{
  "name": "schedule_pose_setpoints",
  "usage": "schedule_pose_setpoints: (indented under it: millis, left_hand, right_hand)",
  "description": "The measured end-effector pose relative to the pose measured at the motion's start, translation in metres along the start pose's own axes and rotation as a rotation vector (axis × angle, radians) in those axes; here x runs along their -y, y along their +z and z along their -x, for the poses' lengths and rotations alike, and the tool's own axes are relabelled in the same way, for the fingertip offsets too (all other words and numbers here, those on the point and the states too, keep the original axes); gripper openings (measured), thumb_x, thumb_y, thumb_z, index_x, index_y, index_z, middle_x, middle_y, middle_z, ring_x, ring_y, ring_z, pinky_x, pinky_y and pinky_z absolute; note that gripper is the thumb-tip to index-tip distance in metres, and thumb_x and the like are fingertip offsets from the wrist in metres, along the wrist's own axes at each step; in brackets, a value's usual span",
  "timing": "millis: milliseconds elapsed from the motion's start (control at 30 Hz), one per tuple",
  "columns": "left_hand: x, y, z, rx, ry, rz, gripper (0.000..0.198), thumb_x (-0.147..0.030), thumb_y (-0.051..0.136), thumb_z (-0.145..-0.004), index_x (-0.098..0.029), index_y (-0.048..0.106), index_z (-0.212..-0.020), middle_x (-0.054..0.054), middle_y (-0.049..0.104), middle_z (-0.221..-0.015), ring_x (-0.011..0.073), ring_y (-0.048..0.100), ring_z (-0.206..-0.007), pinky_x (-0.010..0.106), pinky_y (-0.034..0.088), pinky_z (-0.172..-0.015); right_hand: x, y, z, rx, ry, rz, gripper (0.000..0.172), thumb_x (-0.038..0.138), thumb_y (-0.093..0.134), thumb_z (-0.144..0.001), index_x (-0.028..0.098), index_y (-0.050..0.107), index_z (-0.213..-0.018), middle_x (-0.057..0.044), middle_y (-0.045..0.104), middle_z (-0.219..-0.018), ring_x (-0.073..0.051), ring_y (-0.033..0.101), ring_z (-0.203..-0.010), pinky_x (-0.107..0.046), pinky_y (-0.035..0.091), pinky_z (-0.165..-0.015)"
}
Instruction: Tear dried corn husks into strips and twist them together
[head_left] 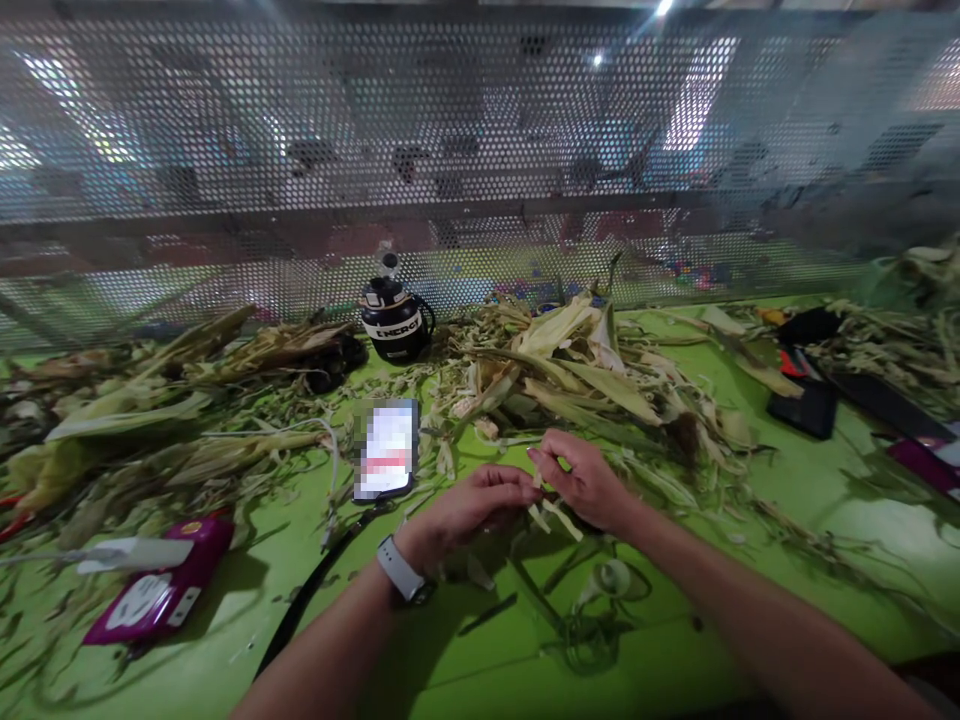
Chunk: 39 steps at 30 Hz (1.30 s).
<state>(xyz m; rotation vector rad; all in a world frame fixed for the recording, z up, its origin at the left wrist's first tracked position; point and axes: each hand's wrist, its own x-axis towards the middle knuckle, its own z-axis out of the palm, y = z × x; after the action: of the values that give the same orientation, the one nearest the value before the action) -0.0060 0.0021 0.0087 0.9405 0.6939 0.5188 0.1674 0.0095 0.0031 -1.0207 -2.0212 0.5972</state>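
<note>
Nearest, a loose tangle of green strands [589,645] is seen on the desk [675,665]. Just beyond, between the hands, a pale husk strip [562,521] is pinched by the left hand [476,505], above whose wrist a watch [400,570] is worn. The right hand [589,487] is curled beside the strip; whether it is gripped there cannot be told. Farther off, a lit phone [391,450] is laid left of heaped dry husks [585,375], and a black jug [394,322] is backed by a perforated screen [465,200].

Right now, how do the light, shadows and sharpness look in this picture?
Head view: white glare streaks the grey perforated metal screen, shapes behind it blurred; head view: black-framed rectangular phone partly pixelated; head view: shadow darkens the glossy green tabletop below the bare left hand and right hand.
</note>
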Motion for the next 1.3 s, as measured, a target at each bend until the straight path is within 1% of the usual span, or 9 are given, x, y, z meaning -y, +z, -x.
schedule_pose_setpoints:
  millis: [200, 267, 400, 500, 700, 900, 1067, 1167, 1300]
  left_hand:
    - [0.003, -0.001, 0.001, 0.081, -0.065, -0.121, 0.024, -0.036, 0.069, -0.069, -0.014, 0.061, -0.069, -0.003, 0.054, -0.044, 0.0072, 0.045, -0.035, 0.02, 0.032, -0.039]
    - [0.004, -0.001, -0.001, 0.032, -0.033, -0.117, 0.025, -0.037, 0.07, -0.068, -0.015, 0.059, -0.066, -0.003, 0.053, -0.045, 0.0077, 0.046, -0.038, 0.02, 0.033, -0.041]
    - [0.003, -0.002, -0.005, -0.164, 0.107, -0.091, 0.023, -0.037, 0.067, -0.071, -0.015, 0.06, -0.071, -0.006, 0.047, -0.049, 0.0054, 0.04, -0.042, 0.018, 0.029, -0.043]
    - [0.003, -0.003, -0.007, -0.23, 0.143, -0.064, 0.024, -0.039, 0.066, -0.073, -0.016, 0.059, -0.075, -0.006, 0.045, -0.052, 0.0054, 0.036, -0.045, 0.018, 0.024, -0.043]
    - [0.007, -0.001, -0.01, -0.202, 0.166, -0.1, 0.036, -0.05, 0.066, -0.071, -0.016, 0.057, -0.078, -0.007, 0.04, -0.053, 0.0054, 0.032, -0.046, 0.02, 0.022, -0.045]
    - [0.008, -0.001, -0.01, -0.185, 0.151, -0.092, 0.037, -0.05, 0.068, -0.069, -0.017, 0.052, -0.073, -0.009, 0.037, -0.052, 0.0045, 0.031, -0.044, 0.019, 0.022, -0.044]
    - [0.012, -0.001, -0.013, -0.238, 0.163, -0.068, 0.038, -0.053, 0.067, -0.069, -0.018, 0.054, -0.078, -0.008, 0.046, -0.051, 0.0054, 0.038, -0.044, 0.019, 0.026, -0.044]
    - [0.013, -0.001, -0.015, -0.296, 0.238, -0.05, 0.038, -0.054, 0.065, -0.071, -0.018, 0.053, -0.079, -0.007, 0.048, -0.05, 0.0054, 0.038, -0.041, 0.019, 0.028, -0.042]
    - [0.012, -0.001, -0.017, -0.356, 0.307, -0.088, 0.04, -0.055, 0.064, -0.071, -0.017, 0.053, -0.073, -0.008, 0.045, -0.048, 0.0042, 0.035, -0.039, 0.018, 0.027, -0.04]
  right_hand:
    - [0.001, 0.002, -0.001, 0.104, 0.041, 0.005, 0.037, 0.037, 0.038, -0.091, 0.02, 0.037, -0.059, 0.003, 0.039, -0.059, -0.011, 0.038, -0.057, -0.024, 0.03, -0.055]
    - [-0.001, -0.005, -0.004, 0.158, 0.092, -0.021, 0.041, 0.045, 0.038, -0.091, 0.019, 0.039, -0.058, 0.003, 0.04, -0.058, -0.011, 0.039, -0.056, -0.024, 0.03, -0.054]
    - [-0.003, -0.023, -0.009, 0.32, 0.28, -0.17, 0.05, 0.054, 0.029, -0.092, 0.017, 0.048, -0.064, 0.001, 0.049, -0.059, -0.011, 0.044, -0.056, -0.023, 0.033, -0.054]
    - [-0.004, -0.028, -0.009, 0.414, 0.352, -0.21, 0.042, 0.053, 0.041, -0.088, 0.017, 0.049, -0.068, 0.002, 0.051, -0.057, -0.011, 0.045, -0.054, -0.022, 0.033, -0.052]
    - [-0.004, -0.016, -0.008, 0.293, 0.382, -0.316, 0.037, 0.051, 0.045, -0.086, 0.018, 0.044, -0.068, 0.006, 0.042, -0.055, -0.009, 0.037, -0.05, -0.021, 0.03, -0.047]
    - [-0.006, -0.009, -0.007, 0.174, 0.431, -0.37, 0.035, 0.05, 0.05, -0.081, 0.019, 0.044, -0.066, 0.008, 0.036, -0.05, -0.008, 0.03, -0.045, -0.021, 0.025, -0.044]
    - [-0.007, -0.012, -0.01, 0.125, 0.472, -0.412, 0.037, 0.051, 0.047, -0.083, 0.019, 0.045, -0.064, 0.005, 0.044, -0.052, -0.01, 0.04, -0.049, -0.023, 0.033, -0.049]
    - [-0.008, -0.012, -0.01, 0.14, 0.424, -0.376, 0.042, 0.053, 0.039, -0.087, 0.018, 0.047, -0.065, 0.002, 0.049, -0.061, -0.012, 0.046, -0.058, -0.025, 0.038, -0.057]
    - [-0.008, -0.004, -0.005, 0.259, 0.319, -0.264, 0.039, 0.05, 0.045, -0.087, 0.017, 0.048, -0.066, 0.004, 0.043, -0.06, -0.01, 0.039, -0.057, -0.023, 0.033, -0.053]
